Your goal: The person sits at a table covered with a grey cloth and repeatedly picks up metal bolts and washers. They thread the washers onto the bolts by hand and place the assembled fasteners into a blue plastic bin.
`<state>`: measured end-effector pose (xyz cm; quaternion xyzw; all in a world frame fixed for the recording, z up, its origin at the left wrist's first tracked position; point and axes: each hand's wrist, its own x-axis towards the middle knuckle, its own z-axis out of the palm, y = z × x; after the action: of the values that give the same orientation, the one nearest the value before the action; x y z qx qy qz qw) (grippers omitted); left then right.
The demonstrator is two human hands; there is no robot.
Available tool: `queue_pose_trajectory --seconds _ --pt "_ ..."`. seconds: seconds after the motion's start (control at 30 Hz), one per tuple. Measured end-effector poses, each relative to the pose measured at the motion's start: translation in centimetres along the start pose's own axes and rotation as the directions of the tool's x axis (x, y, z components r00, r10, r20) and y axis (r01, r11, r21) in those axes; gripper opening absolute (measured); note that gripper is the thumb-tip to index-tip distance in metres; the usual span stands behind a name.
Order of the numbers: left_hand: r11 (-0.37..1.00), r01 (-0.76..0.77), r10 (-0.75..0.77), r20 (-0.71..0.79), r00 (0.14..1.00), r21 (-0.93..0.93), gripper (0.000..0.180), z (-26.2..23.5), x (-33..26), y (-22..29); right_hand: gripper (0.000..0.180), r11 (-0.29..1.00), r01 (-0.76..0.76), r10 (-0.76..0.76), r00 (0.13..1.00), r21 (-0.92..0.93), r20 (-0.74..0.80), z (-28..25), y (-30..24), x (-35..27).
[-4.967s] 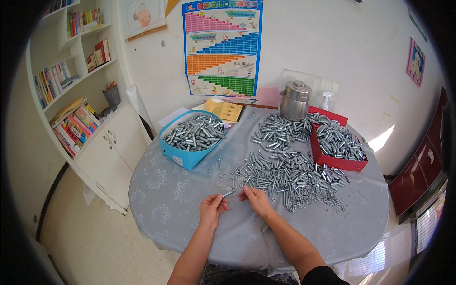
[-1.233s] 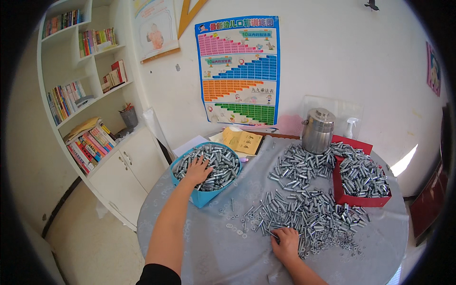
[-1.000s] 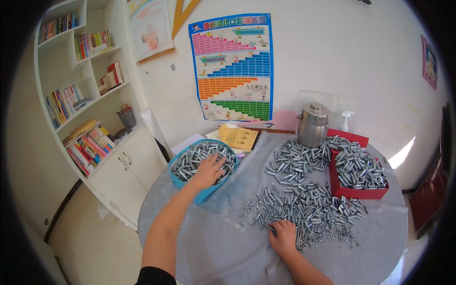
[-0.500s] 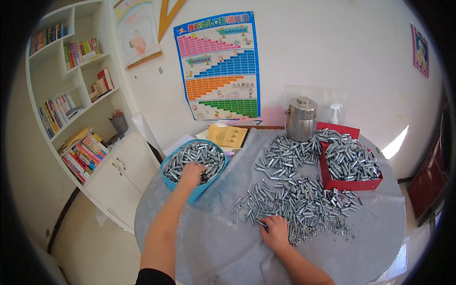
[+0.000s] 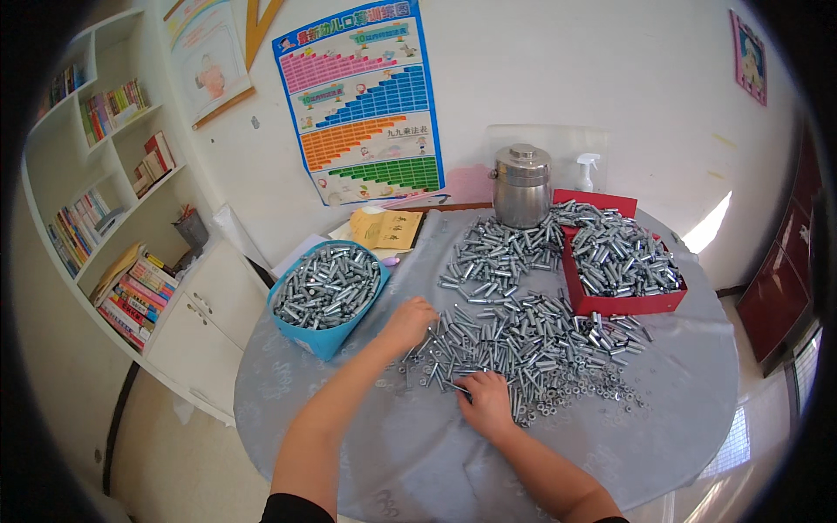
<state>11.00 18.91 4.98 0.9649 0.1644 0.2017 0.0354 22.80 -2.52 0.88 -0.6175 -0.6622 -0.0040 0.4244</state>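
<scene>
My left hand (image 5: 408,324) is at the left edge of a loose pile of silver metal bolts and sleeves (image 5: 558,336), its fingers curled together; what they hold, if anything, is hidden. Lower down, my right hand (image 5: 486,403) rests on the pile's near edge, closed on a bolt (image 5: 459,388) whose shank sticks out to the left. Beside my right hand lie scattered small nuts and washers (image 5: 571,392). A blue basin (image 5: 324,340) heaped with metal anchor bolts stands left of my left hand. On the right, a red box (image 5: 629,305) is piled with similar pieces.
A steel canister (image 5: 522,187) stands behind the pile, with a white spray bottle (image 5: 586,172) near it. A yellow paper packet (image 5: 386,228) lies behind the basin. The grey tablecloth (image 5: 401,462) covers a round table. A white bookshelf (image 5: 205,327) is at left.
My left hand has come out of the blue basin and moved right to the pile's edge. My right hand stays by the near edge with its bolt. The view has shifted slightly.
</scene>
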Motion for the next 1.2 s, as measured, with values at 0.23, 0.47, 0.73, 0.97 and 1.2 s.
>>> queue_pose_trajectory --seconds 0.23,0.47,0.73,0.97,1.2 --pt "0.998 -0.036 0.035 0.03 0.999 0.057 0.019 2.2 1.2 1.9 0.014 1.0 -0.011 0.011 1.0 0.002 -0.007 -0.2 -0.2 0.0" --pt "0.996 -0.063 0.064 -0.011 0.998 0.063 0.017 1.8 0.4 2.3 0.012 1.0 -0.015 0.016 0.999 0.012 -0.037 0.1 -0.2 -0.1" --pt "0.746 0.384 -0.533 -0.142 0.834 -0.544 0.016 -0.9 -7.3 8.4 0.011 0.995 -0.049 0.059 0.991 0.082 -0.121 0.0 -0.5 0.0" --pt "0.525 0.341 -0.699 -0.166 0.696 -0.78 0.019 0.5 -12.5 13.1 0.016 0.984 0.127 -0.109 0.984 0.126 -0.143 -0.7 -2.0 0.1" --pt "0.712 0.319 -0.583 -0.273 0.765 -0.626 0.018 0.2 -12.6 14.8 0.017 0.961 0.236 -0.226 0.971 0.146 -0.08 -0.9 -2.6 0.0"
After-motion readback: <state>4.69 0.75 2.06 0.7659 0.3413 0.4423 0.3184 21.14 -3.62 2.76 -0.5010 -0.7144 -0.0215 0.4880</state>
